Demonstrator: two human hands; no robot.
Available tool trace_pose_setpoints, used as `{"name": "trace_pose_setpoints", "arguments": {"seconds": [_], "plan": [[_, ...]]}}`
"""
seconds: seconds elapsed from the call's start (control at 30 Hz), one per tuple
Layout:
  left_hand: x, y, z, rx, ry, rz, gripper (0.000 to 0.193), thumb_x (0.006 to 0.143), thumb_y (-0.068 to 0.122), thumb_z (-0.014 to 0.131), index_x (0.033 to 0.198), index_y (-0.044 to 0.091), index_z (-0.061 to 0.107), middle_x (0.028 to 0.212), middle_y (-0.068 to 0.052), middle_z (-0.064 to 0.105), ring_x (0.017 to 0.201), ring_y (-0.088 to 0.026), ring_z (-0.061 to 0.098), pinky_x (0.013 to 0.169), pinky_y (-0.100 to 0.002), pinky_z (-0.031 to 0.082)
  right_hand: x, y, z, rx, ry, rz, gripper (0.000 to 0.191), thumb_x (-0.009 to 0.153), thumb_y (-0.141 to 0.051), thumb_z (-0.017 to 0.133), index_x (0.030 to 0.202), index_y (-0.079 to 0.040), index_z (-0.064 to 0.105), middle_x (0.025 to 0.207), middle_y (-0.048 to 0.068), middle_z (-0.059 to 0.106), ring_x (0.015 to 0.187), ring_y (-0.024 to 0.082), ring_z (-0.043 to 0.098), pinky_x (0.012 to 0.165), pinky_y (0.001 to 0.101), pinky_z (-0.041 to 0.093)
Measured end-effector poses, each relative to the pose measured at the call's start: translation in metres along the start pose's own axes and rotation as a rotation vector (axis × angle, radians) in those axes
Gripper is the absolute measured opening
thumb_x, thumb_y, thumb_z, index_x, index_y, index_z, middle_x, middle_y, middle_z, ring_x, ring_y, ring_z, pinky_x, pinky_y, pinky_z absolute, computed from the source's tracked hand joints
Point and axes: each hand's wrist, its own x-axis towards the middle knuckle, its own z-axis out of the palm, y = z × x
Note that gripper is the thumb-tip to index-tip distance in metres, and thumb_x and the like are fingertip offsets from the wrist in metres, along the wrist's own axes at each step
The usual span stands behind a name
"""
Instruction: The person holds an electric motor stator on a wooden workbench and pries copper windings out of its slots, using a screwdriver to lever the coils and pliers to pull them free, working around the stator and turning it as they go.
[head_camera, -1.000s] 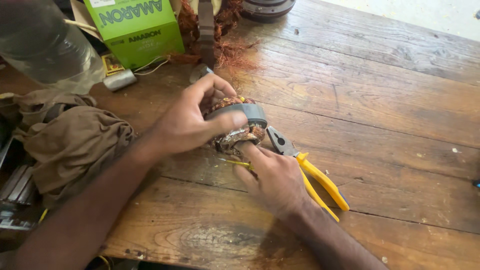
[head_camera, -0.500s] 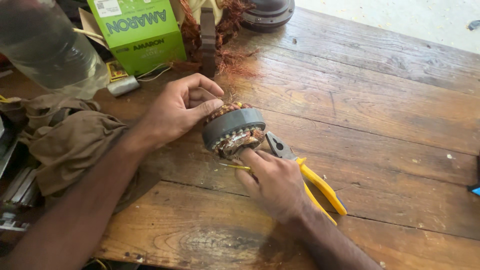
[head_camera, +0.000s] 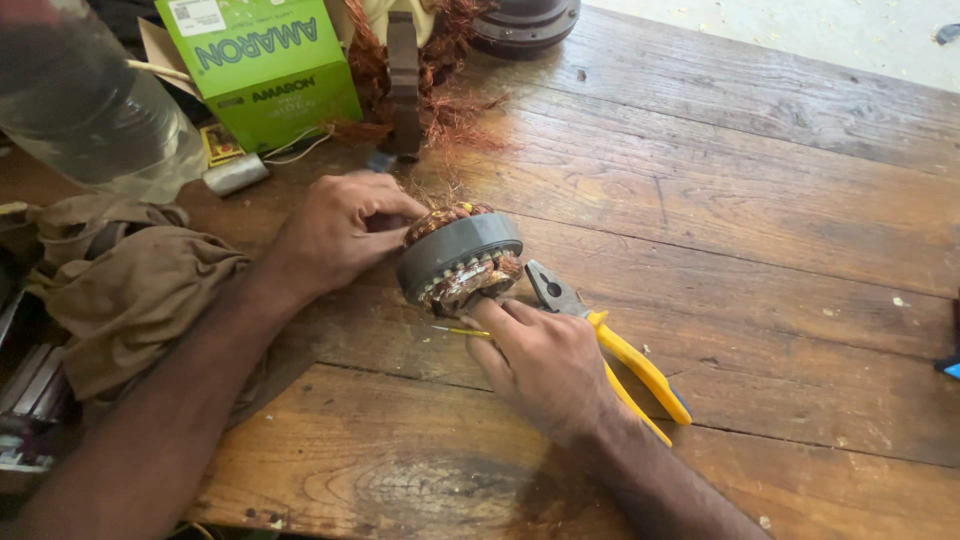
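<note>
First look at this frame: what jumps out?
Mid-table, both hands grip a grey ring-shaped stator wound with copper wire: the left hand at its far side, the right hand at its near edge. Yellow-handled pliers lie on the wooden table just right of it, partly under the right hand. A bright green box stands at the far left edge, with loose copper wire beside it.
</note>
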Motion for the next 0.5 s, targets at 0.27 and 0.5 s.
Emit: {"name": "trace_pose_setpoints", "arguments": {"seconds": [0.27,0.5], "plan": [[-0.005,0.014,-0.006,0.150,0.096,0.108,0.014,0.078,0.008,0.080,0.090,0.004,0.074,0.115,-0.011,0.057,0.115,-0.026,0.051,0.085,-0.036,0.057,0.002,-0.002,0.004,-0.013,-0.009,0.048,0.017,0.087,-0.022,0.073,0.093,-0.007,0.067,0.073,0.007,0.069,0.061,0.022,0.069,0.055,0.0402,0.054],[-0.009,0.016,-0.005,0.112,0.064,0.118,0.018,0.086,0.002,0.072,0.103,0.000,0.066,0.118,-0.010,0.070,0.101,-0.027,0.073,0.085,-0.038,0.059,0.003,-0.012,0.004,0.010,0.079,-0.034,0.016,0.086,-0.017,0.072,0.096,-0.005,0.067,0.083,0.010,0.071,0.070,0.027,0.071,0.061,0.0412,0.055]]}}
